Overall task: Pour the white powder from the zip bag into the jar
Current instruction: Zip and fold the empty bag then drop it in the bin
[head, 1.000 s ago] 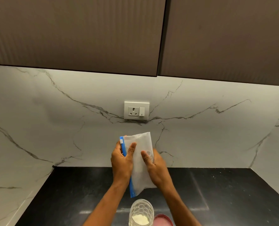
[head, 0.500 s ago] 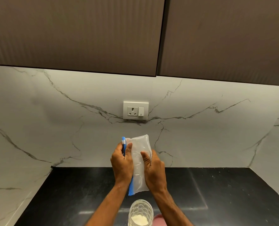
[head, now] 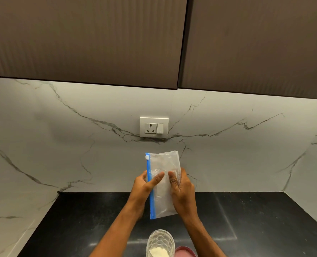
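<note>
A clear zip bag (head: 163,175) with a blue zip strip down its left side is held upright above the counter, and it looks nearly empty. My left hand (head: 144,186) grips it at the blue strip, thumb across the front. My right hand (head: 181,188) grips the bag's right side. Below the bag, at the frame's bottom edge, stands an open clear glass jar (head: 160,242) with a dimpled wall and white powder inside.
A pink lid (head: 184,252) lies right of the jar at the bottom edge. The black counter (head: 265,229) meets a white marble backsplash with a wall socket (head: 154,127). Brown cabinets (head: 98,39) hang overhead.
The bag had narrowed between my hands half a second ago; now it is spread flat and wider again. Both hands have kept their hold at about the same place.
</note>
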Available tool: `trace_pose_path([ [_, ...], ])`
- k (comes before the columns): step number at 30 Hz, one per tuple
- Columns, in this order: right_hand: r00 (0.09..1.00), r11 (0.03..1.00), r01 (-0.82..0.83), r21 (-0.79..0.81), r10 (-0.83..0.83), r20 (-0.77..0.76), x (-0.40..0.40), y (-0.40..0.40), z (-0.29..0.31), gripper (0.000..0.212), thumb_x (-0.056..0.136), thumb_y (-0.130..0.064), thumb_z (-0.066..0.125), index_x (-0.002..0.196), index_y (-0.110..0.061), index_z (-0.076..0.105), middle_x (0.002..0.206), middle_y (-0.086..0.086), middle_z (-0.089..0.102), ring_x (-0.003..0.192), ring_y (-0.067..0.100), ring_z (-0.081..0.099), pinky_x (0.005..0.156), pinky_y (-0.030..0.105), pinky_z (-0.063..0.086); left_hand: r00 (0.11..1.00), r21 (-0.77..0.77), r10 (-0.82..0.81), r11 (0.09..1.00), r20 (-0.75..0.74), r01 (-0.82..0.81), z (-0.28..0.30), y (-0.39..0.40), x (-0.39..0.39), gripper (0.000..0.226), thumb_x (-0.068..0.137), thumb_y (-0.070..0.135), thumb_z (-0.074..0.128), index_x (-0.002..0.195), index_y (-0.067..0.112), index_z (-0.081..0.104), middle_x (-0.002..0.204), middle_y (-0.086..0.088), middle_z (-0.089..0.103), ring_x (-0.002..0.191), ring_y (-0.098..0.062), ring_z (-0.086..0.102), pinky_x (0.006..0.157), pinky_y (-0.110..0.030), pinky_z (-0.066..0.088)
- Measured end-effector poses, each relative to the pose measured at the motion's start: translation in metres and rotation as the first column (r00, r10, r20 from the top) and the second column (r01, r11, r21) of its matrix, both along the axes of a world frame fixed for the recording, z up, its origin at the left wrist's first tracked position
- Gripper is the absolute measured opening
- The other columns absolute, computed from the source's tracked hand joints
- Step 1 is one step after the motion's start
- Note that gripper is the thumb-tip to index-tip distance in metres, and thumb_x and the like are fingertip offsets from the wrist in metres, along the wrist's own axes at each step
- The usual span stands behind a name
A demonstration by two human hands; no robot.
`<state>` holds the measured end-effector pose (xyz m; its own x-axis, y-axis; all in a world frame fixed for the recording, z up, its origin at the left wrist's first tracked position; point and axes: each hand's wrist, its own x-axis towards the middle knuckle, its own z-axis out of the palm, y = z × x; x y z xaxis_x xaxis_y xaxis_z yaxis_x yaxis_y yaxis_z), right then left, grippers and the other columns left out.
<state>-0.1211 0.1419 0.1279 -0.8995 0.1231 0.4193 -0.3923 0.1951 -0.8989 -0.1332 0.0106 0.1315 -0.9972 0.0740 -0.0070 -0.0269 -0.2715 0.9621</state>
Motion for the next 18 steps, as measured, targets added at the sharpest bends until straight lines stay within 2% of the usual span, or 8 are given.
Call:
trace_pose_path([
  [2,1.000,1.000,0.010,0.013,-0.010,0.013,-0.003,0.005,0.000,0.020,0.094,-0.032,0.049,0.110,-0.020,0.050,0.099,-0.006,0.067,0.085,0.005,0.071,0.061,0.022,0.058,0.996,-0.022,-0.077,0.997,0.037,0.078,-0.002,-0.003,0.005,0.047,0.073,0.029,0.077,0.113,0.008,0.065,0.102,-0.011,0.077,0.094,-0.029,0.074,0.084,-0.046,0.061],
  [4,0.998,0.998,-0.022,0.060,0.018,0.060,-0.006,0.012,0.001,0.023,0.094,-0.032,0.051,0.112,-0.018,0.051,0.102,-0.002,0.067,0.087,0.005,0.070,0.064,0.023,0.059,0.997,-0.047,-0.083,0.995,0.008,0.083,-0.005,-0.006,0.007,0.038,0.079,0.023,0.074,0.112,0.006,0.066,0.100,-0.010,0.077,0.094,-0.028,0.075,0.080,-0.041,0.062],
  [7,0.970,0.982,-0.177,0.058,0.164,0.180,-0.010,0.027,0.004,0.033,0.091,-0.034,0.058,0.118,-0.015,0.055,0.108,0.003,0.069,0.092,0.014,0.071,0.074,0.033,0.061,0.997,-0.052,-0.073,0.996,-0.025,0.072,-0.005,-0.014,0.007,0.026,0.091,0.014,0.066,0.115,0.003,0.065,0.101,-0.013,0.077,0.094,-0.029,0.074,0.075,-0.036,0.062],
  [9,0.947,0.975,-0.223,-0.008,0.218,0.237,-0.011,0.039,0.005,0.040,0.085,-0.033,0.065,0.117,-0.012,0.058,0.106,0.006,0.072,0.091,0.020,0.072,0.077,0.039,0.061,0.996,-0.054,-0.075,0.996,-0.037,0.073,-0.006,-0.018,0.006,0.026,0.092,0.012,0.063,0.117,0.003,0.065,0.104,-0.013,0.076,0.096,-0.030,0.074,0.077,-0.037,0.062],
  [13,0.954,0.983,-0.160,-0.087,0.177,0.244,-0.010,0.046,0.005,0.042,0.077,-0.032,0.070,0.108,-0.006,0.062,0.100,0.012,0.073,0.085,0.023,0.073,0.073,0.036,0.060,0.997,-0.030,-0.048,0.999,-0.060,0.046,-0.006,-0.017,0.006,0.028,0.094,0.009,0.061,0.121,0.009,0.062,0.108,-0.013,0.075,0.099,-0.032,0.072,0.080,-0.042,0.062],
  [18,0.931,0.973,-0.208,-0.104,0.230,0.285,-0.005,0.047,0.008,0.037,0.079,-0.031,0.068,0.109,-0.012,0.061,0.102,0.007,0.073,0.089,0.023,0.073,0.074,0.038,0.061,0.994,-0.040,-0.094,0.995,-0.058,0.092,-0.004,-0.022,0.006,0.036,0.091,0.008,0.065,0.125,0.019,0.058,0.114,-0.011,0.074,0.101,-0.032,0.072,0.085,-0.048,0.060],
])
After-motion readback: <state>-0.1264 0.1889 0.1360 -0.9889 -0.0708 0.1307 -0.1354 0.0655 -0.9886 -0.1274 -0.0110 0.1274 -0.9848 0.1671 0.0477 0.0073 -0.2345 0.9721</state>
